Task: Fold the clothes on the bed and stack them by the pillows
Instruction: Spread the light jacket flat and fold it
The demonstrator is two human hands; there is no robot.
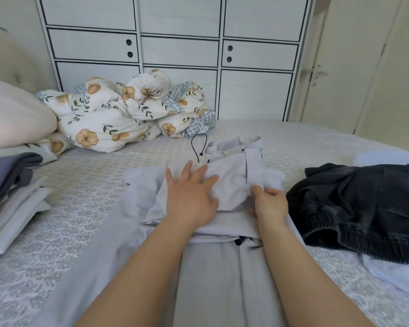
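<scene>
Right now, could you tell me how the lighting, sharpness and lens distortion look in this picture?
Head view: soft, even light with no glare; only faint shadows under the left hand and right hand on the pale grey garment. Wide-angle bending curves the cabinet lines and the door. The dark jacket loses detail; edges look slightly soft.

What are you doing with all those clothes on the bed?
A person is folding a pale grey garment on the bed. The left hand presses flat on the cloth while the right hand pinches its folded edge. A stack of folded clothes already sits by the pillow on the left. A dark jacket lies crumpled on the right, not yet folded.
</scene>
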